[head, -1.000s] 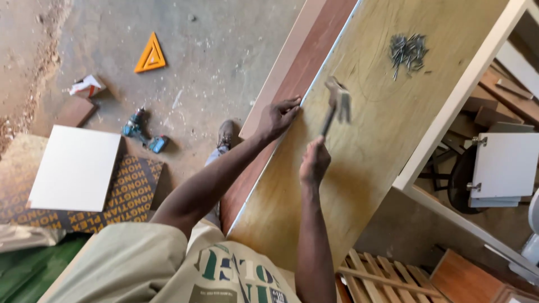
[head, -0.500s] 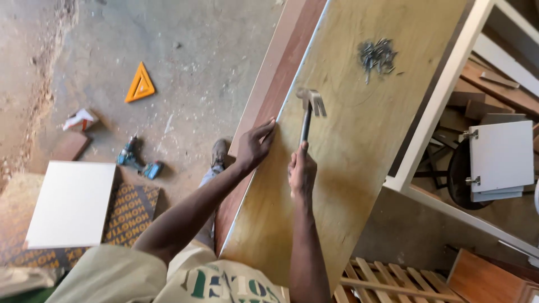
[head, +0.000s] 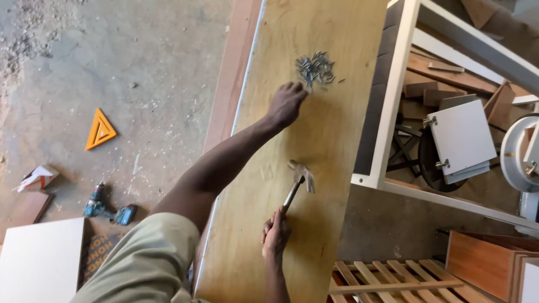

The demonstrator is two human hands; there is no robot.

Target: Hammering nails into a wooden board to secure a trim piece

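Nails (head: 315,69) lie in a loose grey heap on the far part of a long plywood panel (head: 337,146), and the left hand (head: 286,104) is stretched out over the panel with its fingertips at the near edge of the heap; the fingers are bunched together and pointed at the nails, though whether they pinch one cannot be told from this view. The right hand (head: 275,234) is nearer the body, closed around the wooden handle of a claw hammer (head: 297,184), whose steel head is raised just above the panel surface and tipped toward the far end, claw to the right. Both hands are well apart, the hammer head lying between them. The plywood panel runs lengthwise away from the person, with a reddish-brown board (head: 233,73) just beside its left edge and a white cabinet frame (head: 393,101) along its right edge. On the dusty concrete floor (head: 157,67) to the left are an orange triangular square (head: 100,129), a teal cordless drill (head: 106,209) and a white panel (head: 39,261). To the right, below the frame, sit a white cabinet door with hinges (head: 461,137) and a slatted wooden pallet (head: 393,280).
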